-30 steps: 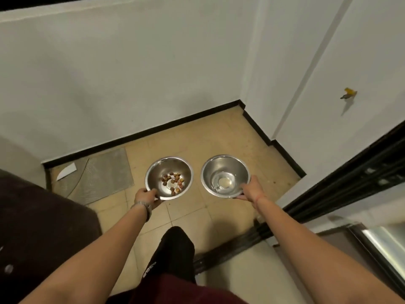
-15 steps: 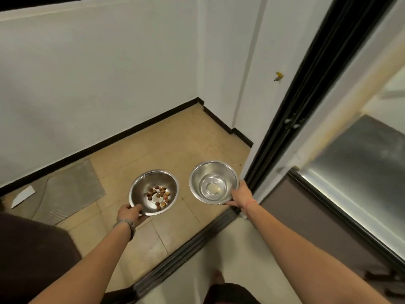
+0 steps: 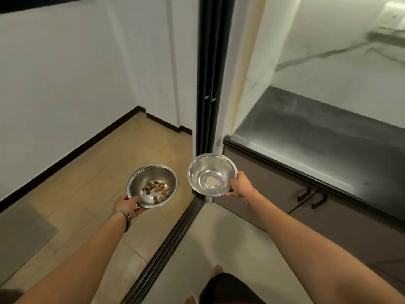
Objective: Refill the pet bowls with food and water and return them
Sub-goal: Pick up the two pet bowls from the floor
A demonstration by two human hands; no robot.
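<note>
bowls in hand, heading for the refill

the step in hand was the carry: both steel bowls were off the floor and held out in front of the person, neither yet refilled. the left hand (image 3: 128, 204) gripped the near rim of the food bowl (image 3: 152, 185), thumb over the edge and fingers curled beneath, with a small scatter of kibble (image 3: 156, 190) lying in its bottom. the right hand (image 3: 240, 185) pinched the right rim of the water bowl (image 3: 212, 174), which looked almost dry, though a thin film of water could not be ruled out against the shine. the two bowls hung side by side, apart, above the black sliding-door track (image 3: 168, 246) where tan tile met the paler floor.

just beside the water bowl stood the near left corner of a dark worktop (image 3: 317, 137) over brown cabinet doors. the next move probably called for keeping both bowls level, so the kibble stayed put, and setting them down on that worktop near its front edge to free the hands. no tap or food bag was in view.
</note>
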